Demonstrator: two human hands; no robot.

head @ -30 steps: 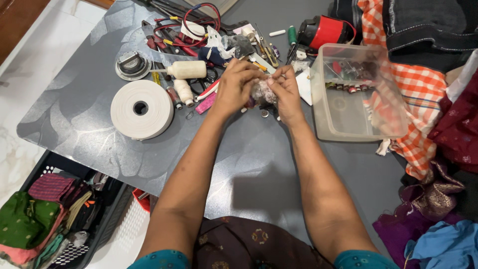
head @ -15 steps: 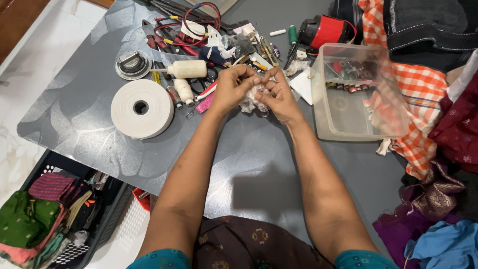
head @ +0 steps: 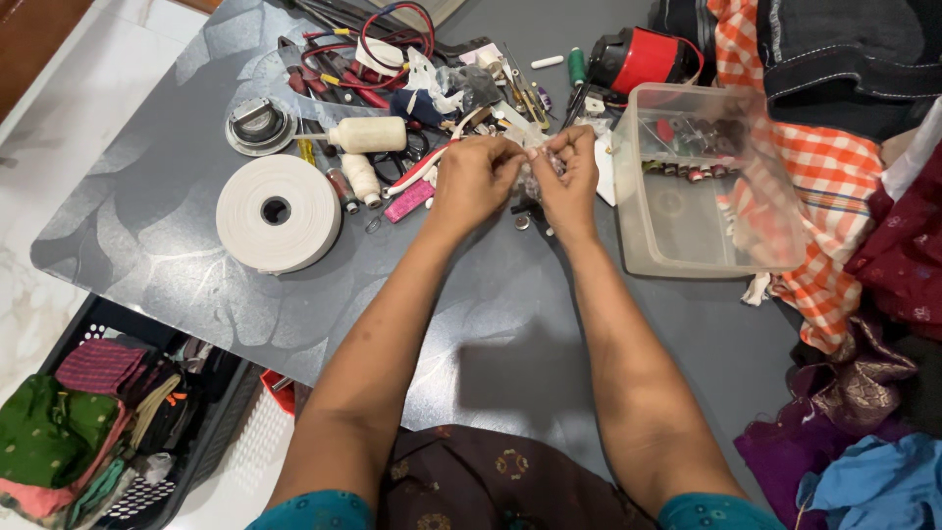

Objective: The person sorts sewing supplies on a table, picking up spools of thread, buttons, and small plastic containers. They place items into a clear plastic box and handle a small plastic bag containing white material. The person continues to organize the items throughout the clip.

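A small crumpled clear plastic bag (head: 528, 175) sits pinched between both hands above the grey table (head: 177, 236); the left hand (head: 473, 182) and right hand (head: 567, 177) seem to be picking it open (contents unclear); the clear plastic box (head: 687, 236) crowds the right, with bare tabletop nearer the body.

Small clear plastic bag (head: 531, 169) pinched between my left hand (head: 473, 182) and right hand (head: 569, 175). Clear rectangular plastic box (head: 702, 182) just right of hands, open-topped. No labels, signs, screens I can make out.
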